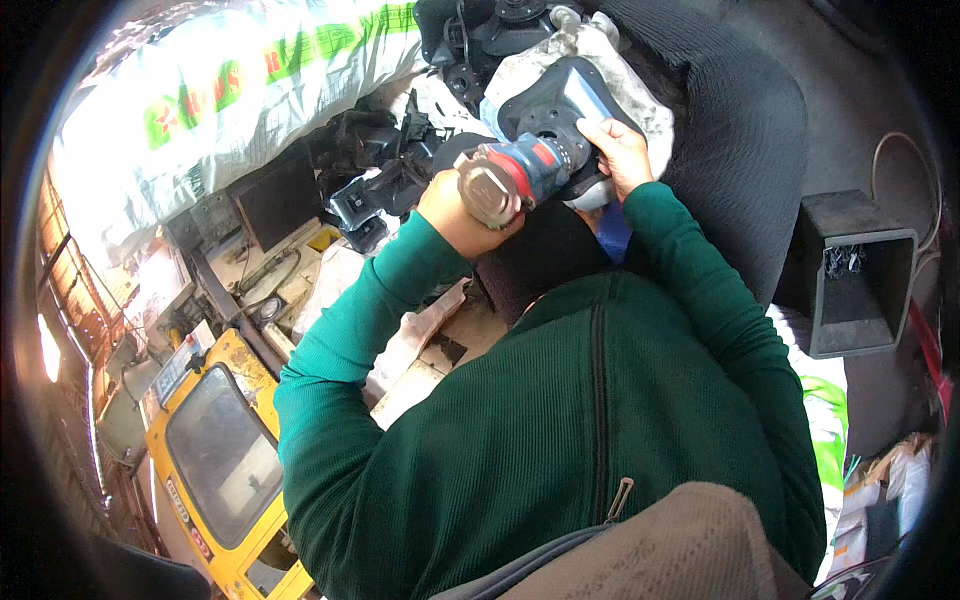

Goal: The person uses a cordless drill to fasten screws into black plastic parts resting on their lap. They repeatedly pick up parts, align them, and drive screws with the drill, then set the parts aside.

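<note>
My left hand (pixel 452 222) is closed around a blue and red power tool that looks like a cordless drill (pixel 540 163), its rounded rear end facing up toward me. The front of the tool points away to the right, over a shiny black moulded plastic part (pixel 572 88). My right hand (pixel 622 152) grips the near right edge of that part, thumb and fingers close beside the tool's front collar. Below the part lies a whitish, stained cloth or sack (pixel 640 78). The tool's tip is hidden, so I cannot tell whether it touches the part.
Several black plastic pieces lie heaped to the left (pixel 375 190), and more black parts (pixel 505 35) are at the far side. A white and green sack (pixel 260 110) stretches across the far left. A yellow-framed machine panel (pixel 240 350) stands near left; a grey open-ended box (pixel 860 225) is at right.
</note>
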Demonstrator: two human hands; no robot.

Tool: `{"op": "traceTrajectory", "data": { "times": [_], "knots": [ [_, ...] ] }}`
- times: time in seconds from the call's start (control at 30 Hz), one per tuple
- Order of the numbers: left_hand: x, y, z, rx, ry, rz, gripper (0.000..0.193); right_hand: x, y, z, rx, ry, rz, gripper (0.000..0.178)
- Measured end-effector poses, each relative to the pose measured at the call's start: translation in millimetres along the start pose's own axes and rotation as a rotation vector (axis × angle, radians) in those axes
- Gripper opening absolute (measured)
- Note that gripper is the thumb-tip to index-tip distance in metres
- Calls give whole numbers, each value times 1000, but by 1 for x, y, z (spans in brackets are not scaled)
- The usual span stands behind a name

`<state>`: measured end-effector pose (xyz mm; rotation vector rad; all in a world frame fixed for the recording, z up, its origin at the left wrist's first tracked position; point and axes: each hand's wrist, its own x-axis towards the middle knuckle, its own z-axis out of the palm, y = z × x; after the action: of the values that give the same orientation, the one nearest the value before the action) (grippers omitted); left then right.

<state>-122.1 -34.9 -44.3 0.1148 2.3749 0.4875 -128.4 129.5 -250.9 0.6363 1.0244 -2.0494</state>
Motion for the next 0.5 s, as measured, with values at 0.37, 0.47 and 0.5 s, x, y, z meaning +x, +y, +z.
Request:
{"op": "traceTrajectory", "data": {
  "times": [0.37, 0.47, 0.5],
  "knots": [
    [-22, 6, 17, 27, 260, -105, 51, -5, -7, 7, -227, 33, -69, 25],
    [-52, 5, 26, -481, 376, -86, 65, 1, -3, -3, -48, 45, -165, 25],
    [-62, 9, 31, -497, 401, -94, 65, -1, -2, -8, 41, 48, -197, 25]
  ]
}}
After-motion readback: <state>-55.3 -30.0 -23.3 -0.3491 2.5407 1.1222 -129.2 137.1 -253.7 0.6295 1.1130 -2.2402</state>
